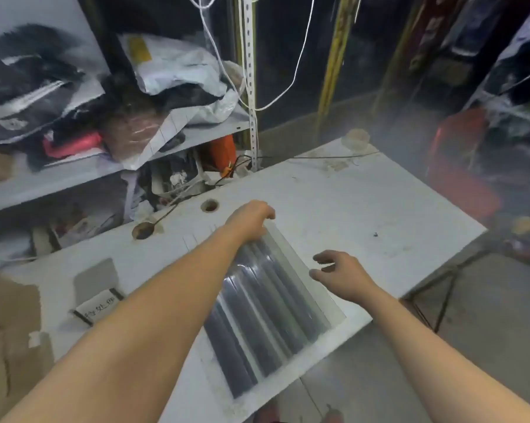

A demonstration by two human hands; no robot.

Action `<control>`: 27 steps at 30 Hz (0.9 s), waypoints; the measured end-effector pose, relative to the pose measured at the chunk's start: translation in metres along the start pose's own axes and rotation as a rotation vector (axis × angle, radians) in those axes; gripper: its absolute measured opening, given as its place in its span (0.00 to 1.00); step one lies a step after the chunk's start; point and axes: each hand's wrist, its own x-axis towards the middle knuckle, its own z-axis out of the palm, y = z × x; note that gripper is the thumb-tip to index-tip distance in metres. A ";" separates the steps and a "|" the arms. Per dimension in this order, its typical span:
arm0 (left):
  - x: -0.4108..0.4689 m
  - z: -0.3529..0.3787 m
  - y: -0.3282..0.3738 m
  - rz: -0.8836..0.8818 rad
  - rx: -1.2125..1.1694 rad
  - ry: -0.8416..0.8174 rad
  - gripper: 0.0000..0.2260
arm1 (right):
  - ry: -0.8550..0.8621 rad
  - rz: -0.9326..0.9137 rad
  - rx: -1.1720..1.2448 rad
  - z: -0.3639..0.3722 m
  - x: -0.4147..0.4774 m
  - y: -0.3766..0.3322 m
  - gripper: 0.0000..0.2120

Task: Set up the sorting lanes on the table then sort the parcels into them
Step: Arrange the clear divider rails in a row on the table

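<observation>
Head view: your left hand [251, 219] grips the far end of the ribbed plastic sheet [266, 315], fingers curled over its edge. The sheet lies slantwise on the white table [364, 203], its near end at the front edge. Your right hand [341, 276] hovers just beside the sheet's right side, fingers loosely spread, holding nothing. Bagged parcels [178, 71] crowd the shelf behind.

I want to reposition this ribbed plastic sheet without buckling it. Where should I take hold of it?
Probably the far short end, from above, where the left hand grips the ribbed sheet, plus its right long edge beside the open right hand. It lies flat on the table; only edges offer purchase.
</observation>
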 end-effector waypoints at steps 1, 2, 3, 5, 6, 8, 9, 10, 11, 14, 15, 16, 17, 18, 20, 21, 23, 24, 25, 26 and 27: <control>0.005 0.001 -0.001 -0.010 0.033 -0.050 0.18 | -0.007 0.017 0.005 0.002 0.000 0.004 0.20; 0.008 0.003 -0.001 -0.011 0.050 -0.067 0.18 | -0.007 0.037 0.014 0.003 0.000 0.007 0.20; 0.011 0.006 -0.002 -0.016 0.067 -0.089 0.17 | -0.013 0.052 0.010 0.005 0.000 0.014 0.20; 0.015 0.011 -0.002 -0.019 0.090 -0.120 0.16 | -0.030 0.080 0.017 0.010 -0.002 0.027 0.21; 0.017 0.013 -0.001 -0.013 0.095 -0.123 0.16 | -0.035 0.088 0.016 0.012 -0.002 0.032 0.21; 0.021 0.016 0.001 0.011 0.119 -0.122 0.14 | -0.051 0.084 0.006 0.014 -0.004 0.041 0.19; 0.024 0.019 -0.001 0.016 0.124 -0.123 0.13 | -0.051 0.079 -0.004 0.016 -0.004 0.045 0.17; 0.026 0.022 -0.001 0.023 0.124 -0.112 0.12 | -0.042 0.071 -0.005 0.016 -0.004 0.049 0.14; 0.027 0.023 0.000 0.024 0.129 -0.108 0.10 | -0.032 0.065 -0.002 0.017 -0.003 0.051 0.11; 0.029 0.026 -0.001 0.015 0.135 -0.088 0.06 | -0.009 0.042 -0.025 0.016 -0.002 0.056 0.06; 0.029 0.027 -0.002 0.008 0.128 -0.083 0.05 | 0.000 0.041 -0.036 0.015 -0.002 0.058 0.05; 0.030 0.026 -0.003 0.002 0.121 -0.080 0.05 | 0.002 0.045 -0.046 0.014 -0.001 0.058 0.06; 0.031 0.025 -0.004 -0.001 0.117 -0.079 0.05 | 0.006 0.048 -0.056 0.013 0.000 0.060 0.06; 0.032 0.023 -0.004 -0.001 0.114 -0.074 0.05 | 0.007 0.055 -0.065 0.010 0.000 0.061 0.06; 0.035 0.020 -0.003 -0.002 0.103 -0.064 0.04 | 0.010 0.065 -0.083 0.004 0.001 0.065 0.06; 0.037 0.019 -0.001 -0.004 0.096 -0.057 0.03 | 0.011 0.068 -0.094 0.001 0.001 0.068 0.06; 0.043 0.015 0.003 -0.010 0.087 -0.045 0.03 | 0.014 0.071 -0.110 -0.008 0.001 0.078 0.06; 0.046 0.013 0.007 -0.015 0.087 -0.043 0.03 | 0.012 0.072 -0.117 -0.015 0.001 0.083 0.06; 0.049 0.011 0.011 -0.020 0.086 -0.038 0.03 | 0.009 0.071 -0.126 -0.021 0.001 0.089 0.06; 0.053 0.009 0.016 -0.028 0.081 -0.032 0.03 | 0.007 0.066 -0.139 -0.029 0.001 0.094 0.06; 0.058 0.007 0.020 -0.035 0.078 -0.023 0.03 | 0.008 0.062 -0.149 -0.037 0.002 0.100 0.06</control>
